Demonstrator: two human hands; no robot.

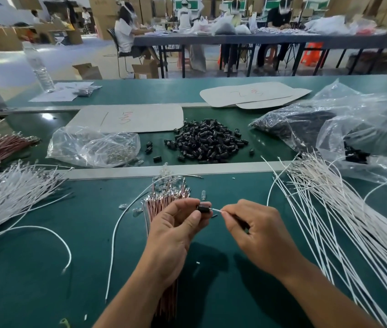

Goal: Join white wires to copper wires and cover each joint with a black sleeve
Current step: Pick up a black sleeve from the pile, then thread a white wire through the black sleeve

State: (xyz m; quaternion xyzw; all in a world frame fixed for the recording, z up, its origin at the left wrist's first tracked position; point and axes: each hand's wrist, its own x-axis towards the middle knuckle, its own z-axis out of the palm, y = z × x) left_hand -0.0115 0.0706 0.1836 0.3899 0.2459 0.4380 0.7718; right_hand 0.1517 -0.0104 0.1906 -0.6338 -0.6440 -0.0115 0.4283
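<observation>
Item: black sleeve [204, 208], near centre above the green surface [45, 280], pinched in the left hand [175, 223] grip. Right hand [254, 223] grip pinches the white wire [217, 210] tip at the sleeve's right mouth. Advice: hold the sleeve steady, keep the wire straight, feed squarely. Spare sleeves [207, 143]: far centre.

Red handwritten scrawl on near cardboard sheet [126, 118], likewise far cardboard sheet [254, 93] (neither legible)
</observation>
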